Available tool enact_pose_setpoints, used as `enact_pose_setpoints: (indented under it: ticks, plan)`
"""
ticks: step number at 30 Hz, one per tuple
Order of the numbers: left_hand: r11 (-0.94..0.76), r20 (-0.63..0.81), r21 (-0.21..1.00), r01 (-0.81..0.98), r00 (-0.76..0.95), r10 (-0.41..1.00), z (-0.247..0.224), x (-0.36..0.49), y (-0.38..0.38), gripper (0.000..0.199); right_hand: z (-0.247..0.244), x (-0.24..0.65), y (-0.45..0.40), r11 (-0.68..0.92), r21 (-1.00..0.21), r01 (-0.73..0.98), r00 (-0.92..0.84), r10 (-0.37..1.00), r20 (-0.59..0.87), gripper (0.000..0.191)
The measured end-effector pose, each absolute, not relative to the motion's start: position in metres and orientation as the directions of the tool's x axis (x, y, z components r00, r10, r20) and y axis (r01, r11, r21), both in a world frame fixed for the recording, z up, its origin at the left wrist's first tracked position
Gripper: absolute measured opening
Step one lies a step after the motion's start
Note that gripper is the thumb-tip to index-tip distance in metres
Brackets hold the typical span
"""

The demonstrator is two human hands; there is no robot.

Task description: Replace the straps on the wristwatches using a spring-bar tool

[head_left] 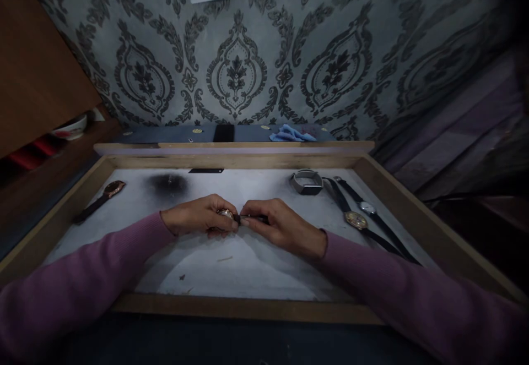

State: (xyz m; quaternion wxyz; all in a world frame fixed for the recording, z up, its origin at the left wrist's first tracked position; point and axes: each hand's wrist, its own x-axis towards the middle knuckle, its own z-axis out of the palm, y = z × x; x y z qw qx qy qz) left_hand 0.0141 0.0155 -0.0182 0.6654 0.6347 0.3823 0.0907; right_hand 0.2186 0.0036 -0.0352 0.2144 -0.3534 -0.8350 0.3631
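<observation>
My left hand (202,214) is closed around a round gold-rimmed watch (225,216) over the middle of a white-bottomed wooden tray (256,308). Fingers of my right hand (283,226) pinch a small dark piece at the watch's right side, close to my left fingertips. Whether that piece is a strap or a tool cannot be made out. Both hands nearly touch. To the right in the tray lie a grey-banded watch (307,182), a gold-faced watch (356,220) and a silver-faced watch (367,207), the latter two with dark straps.
A brown watch (113,188) lies at the tray's left. A flat black strip (206,170) is by its back edge. Behind the tray are a blue cloth (291,133) and a dark flat object (223,133). A bowl (70,128) stands on the left shelf.
</observation>
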Motion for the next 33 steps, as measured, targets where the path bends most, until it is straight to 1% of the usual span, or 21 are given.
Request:
enact_pose_setpoints:
  ticks: [7,12,15,18,33]
  plan:
    - [0.162,-0.390,0.913,0.374,0.681,0.619,-0.017,0.014,0.016,0.020,-0.038,0.217,0.004,0.366,-0.853,0.371,-0.638,0.768,0.053,0.020]
    - [0.121,-0.364,0.920,0.373,0.698,0.617,-0.019,0.014,0.016,0.019,-0.040,0.216,0.005,0.306,-0.896,0.323,-0.629,0.776,0.038,0.019]
    - [0.082,-0.350,0.919,0.385,0.705,0.617,-0.020,0.014,0.017,0.019,-0.041,0.215,0.005,0.290,-0.904,0.315,-0.624,0.780,0.033,0.016]
    - [0.077,-0.354,0.915,0.395,0.699,0.622,-0.020,0.015,0.017,0.020,-0.040,0.215,0.006,0.280,-0.903,0.325,-0.620,0.784,0.020,0.015]
    - [0.085,-0.342,0.920,0.382,0.679,0.649,-0.010,0.016,0.014,0.021,-0.032,0.216,0.009,0.252,-0.922,0.293,-0.648,0.762,0.003,0.022]
